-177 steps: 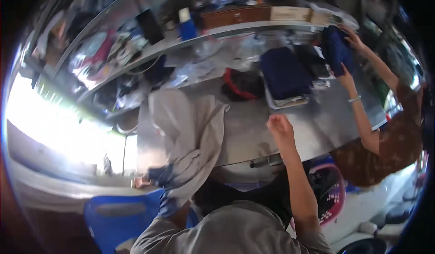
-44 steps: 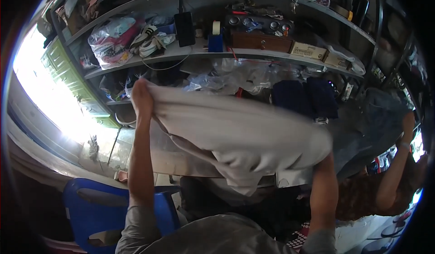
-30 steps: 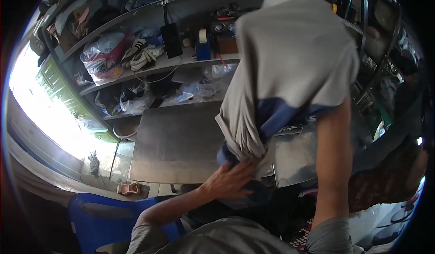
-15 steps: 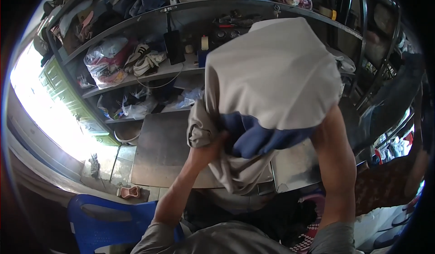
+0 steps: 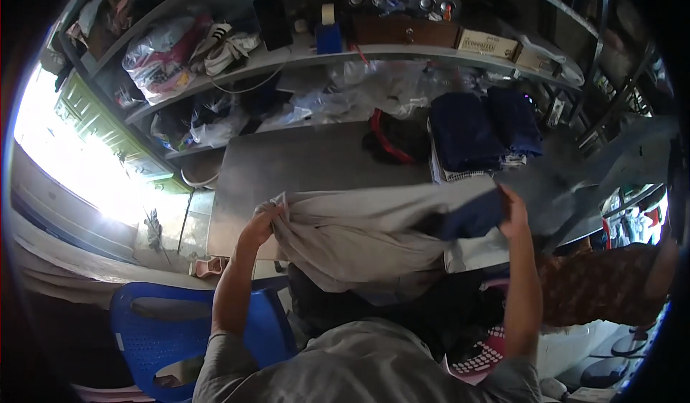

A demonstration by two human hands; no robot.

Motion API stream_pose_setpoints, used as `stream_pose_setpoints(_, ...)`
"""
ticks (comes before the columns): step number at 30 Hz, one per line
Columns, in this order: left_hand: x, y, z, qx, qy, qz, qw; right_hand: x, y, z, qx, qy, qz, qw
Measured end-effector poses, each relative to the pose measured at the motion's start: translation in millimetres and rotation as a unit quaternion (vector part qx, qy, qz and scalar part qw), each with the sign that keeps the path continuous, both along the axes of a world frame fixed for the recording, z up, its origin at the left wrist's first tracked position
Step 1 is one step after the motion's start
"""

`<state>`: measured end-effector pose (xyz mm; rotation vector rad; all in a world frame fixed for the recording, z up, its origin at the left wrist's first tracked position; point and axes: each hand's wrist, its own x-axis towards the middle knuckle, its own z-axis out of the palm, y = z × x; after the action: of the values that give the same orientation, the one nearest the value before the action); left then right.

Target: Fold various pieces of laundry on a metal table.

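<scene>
Stretched sideways above the front of the table (image 5: 251,166) is a light grey-beige cloth garment (image 5: 352,220) with a navy blue section (image 5: 473,215) near its right end. My left hand (image 5: 263,223) is closed on its bunched left end. At the opposite end, my right hand (image 5: 514,215) grips the cloth beside the navy section. Loose folds hang down between my hands toward my lap. The exact kind of garment cannot be made out.
Folded navy clothes (image 5: 467,133) lie at the table's back right, beside a black and red item (image 5: 395,137). Behind are shelves (image 5: 287,62) with bags, shoes and boxes. A blue plastic chair (image 5: 165,331) stands at left; a person's patterned sleeve (image 5: 596,284) is at right.
The garment has come down from a raised, spread position and is now pulled out sideways. My hands have moved apart and lower. The table's back and the navy clothes now show.
</scene>
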<state>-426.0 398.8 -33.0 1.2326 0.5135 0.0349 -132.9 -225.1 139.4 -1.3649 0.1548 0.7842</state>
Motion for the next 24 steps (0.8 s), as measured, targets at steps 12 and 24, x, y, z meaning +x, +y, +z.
stream_pose_setpoints(12, -18, -216, 70, -0.122, -0.106, 0.337, 0.928, -113, 80, -68, -0.065, -0.344, -0.001, 0.937)
stream_pose_setpoints(24, 153, -212, 42, 0.651, 0.093, -0.107, 0.746, -179, 124, -124, -0.317, -0.669, 0.257, 0.621)
